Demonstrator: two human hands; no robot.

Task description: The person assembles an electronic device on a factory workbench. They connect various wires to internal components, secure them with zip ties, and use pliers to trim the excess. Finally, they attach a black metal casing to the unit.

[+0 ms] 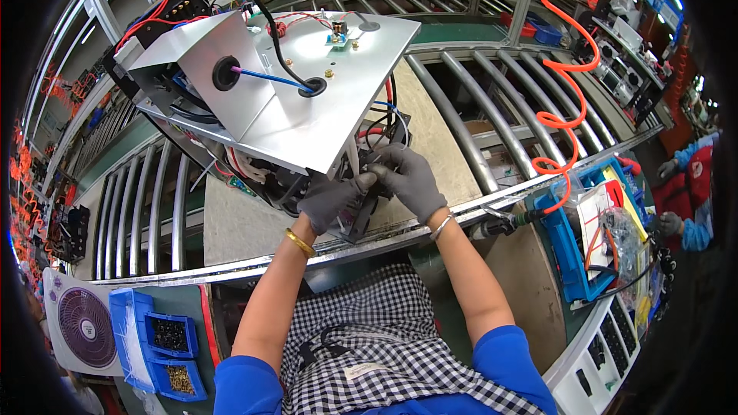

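left hand (332, 198) and right hand (412, 183) sit close together at wiring (353, 157) near the metal panel (338, 96). both curled narrow; object held: cannot tell.

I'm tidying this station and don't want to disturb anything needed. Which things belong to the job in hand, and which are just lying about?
In the job, it seems:
left hand and right hand, at the unit's near edge
metal-panelled unit
pale board under it

Apparently just about, untouched:
fan
blue crate
orange hose, hanging
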